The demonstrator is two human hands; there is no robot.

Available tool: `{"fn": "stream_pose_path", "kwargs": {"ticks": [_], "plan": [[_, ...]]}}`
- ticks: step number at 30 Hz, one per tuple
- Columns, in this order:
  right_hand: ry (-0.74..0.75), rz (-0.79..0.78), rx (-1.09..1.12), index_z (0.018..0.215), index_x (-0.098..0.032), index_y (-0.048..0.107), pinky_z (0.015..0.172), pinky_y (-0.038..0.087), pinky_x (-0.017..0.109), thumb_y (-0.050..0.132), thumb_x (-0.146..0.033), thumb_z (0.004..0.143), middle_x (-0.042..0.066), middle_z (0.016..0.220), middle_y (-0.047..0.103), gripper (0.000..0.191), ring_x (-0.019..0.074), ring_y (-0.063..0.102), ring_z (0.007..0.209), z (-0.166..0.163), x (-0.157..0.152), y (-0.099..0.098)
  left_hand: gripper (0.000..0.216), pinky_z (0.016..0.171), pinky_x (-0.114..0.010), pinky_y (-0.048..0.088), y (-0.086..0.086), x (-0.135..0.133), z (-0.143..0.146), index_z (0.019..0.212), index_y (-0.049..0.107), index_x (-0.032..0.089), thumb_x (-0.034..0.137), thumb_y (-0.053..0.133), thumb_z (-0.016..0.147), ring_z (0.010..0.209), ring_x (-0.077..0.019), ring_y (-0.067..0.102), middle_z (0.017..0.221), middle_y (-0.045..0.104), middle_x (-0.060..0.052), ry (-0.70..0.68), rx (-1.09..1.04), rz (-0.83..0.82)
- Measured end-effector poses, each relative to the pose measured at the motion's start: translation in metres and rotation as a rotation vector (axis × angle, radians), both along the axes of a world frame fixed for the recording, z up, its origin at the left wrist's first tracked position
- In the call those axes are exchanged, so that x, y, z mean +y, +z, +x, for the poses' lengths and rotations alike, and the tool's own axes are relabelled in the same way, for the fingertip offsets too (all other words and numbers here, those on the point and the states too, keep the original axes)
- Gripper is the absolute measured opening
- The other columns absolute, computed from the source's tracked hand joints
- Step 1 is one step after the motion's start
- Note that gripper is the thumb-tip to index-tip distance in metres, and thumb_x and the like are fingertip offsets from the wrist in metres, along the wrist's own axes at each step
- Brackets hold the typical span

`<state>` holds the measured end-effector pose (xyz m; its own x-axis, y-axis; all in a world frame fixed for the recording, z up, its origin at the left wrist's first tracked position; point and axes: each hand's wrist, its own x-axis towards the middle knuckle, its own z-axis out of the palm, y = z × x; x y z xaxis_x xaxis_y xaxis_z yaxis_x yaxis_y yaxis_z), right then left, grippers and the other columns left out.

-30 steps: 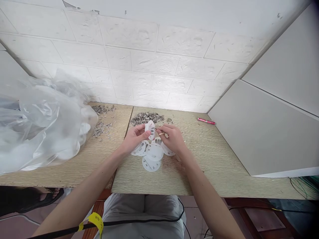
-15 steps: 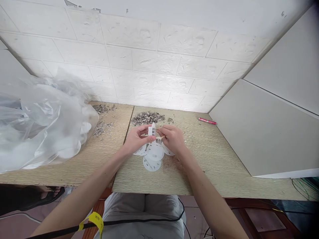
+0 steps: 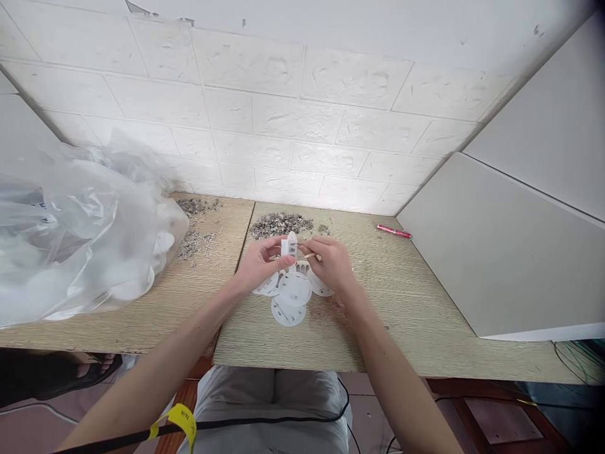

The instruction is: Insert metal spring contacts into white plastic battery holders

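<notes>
My left hand [image 3: 258, 265] is closed on a white plastic piece [image 3: 292, 247], held up on edge with slots and small metal bits facing right. My right hand [image 3: 331, 260] is closed in a pinch beside it, and a thin pale stick [image 3: 310, 255] pokes out between its fingers toward the piece. Whether the fingertips also hold a small metal part is too small to tell. Below both hands lie several round white plastic pieces [image 3: 295, 291], overlapping on the table, some with metal bits in them. Just beyond my hands is a heap of small metal parts [image 3: 283, 223].
A large clear plastic bag [image 3: 94, 233] with white pieces fills the left. More small metal parts [image 3: 196, 244] are scattered beside it. A red pen [image 3: 394, 231] lies at the back right, near a grey panel [image 3: 510, 252]. A black cable [image 3: 265, 418] crosses my lap.
The stick in my right hand has shifted slightly at the white piece's right side. My left hand keeps its hold, and the view has barely moved.
</notes>
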<state>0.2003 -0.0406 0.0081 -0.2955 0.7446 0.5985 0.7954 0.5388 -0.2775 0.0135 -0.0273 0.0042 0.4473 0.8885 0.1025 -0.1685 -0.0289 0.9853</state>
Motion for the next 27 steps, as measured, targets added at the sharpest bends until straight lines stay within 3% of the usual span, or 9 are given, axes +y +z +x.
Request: {"fn": "stream_pose_path", "kwargs": {"ticks": [27], "plan": [[-0.026,-0.080,0.002,0.083,-0.018,0.071,0.055,0.030,0.024,0.050,-0.017,0.089,0.002,0.069,0.064,0.023,0.0127,0.050,0.061,-0.0016,-0.0027,0.0024,0.056,0.065,-0.029,0.054,-0.0039,0.0013,-0.0002,0.118,0.059,0.015,0.041,0.075,0.071,0.083,-0.0213,0.066,0.097,0.069,-0.011,-0.026,0.007,0.011]]}}
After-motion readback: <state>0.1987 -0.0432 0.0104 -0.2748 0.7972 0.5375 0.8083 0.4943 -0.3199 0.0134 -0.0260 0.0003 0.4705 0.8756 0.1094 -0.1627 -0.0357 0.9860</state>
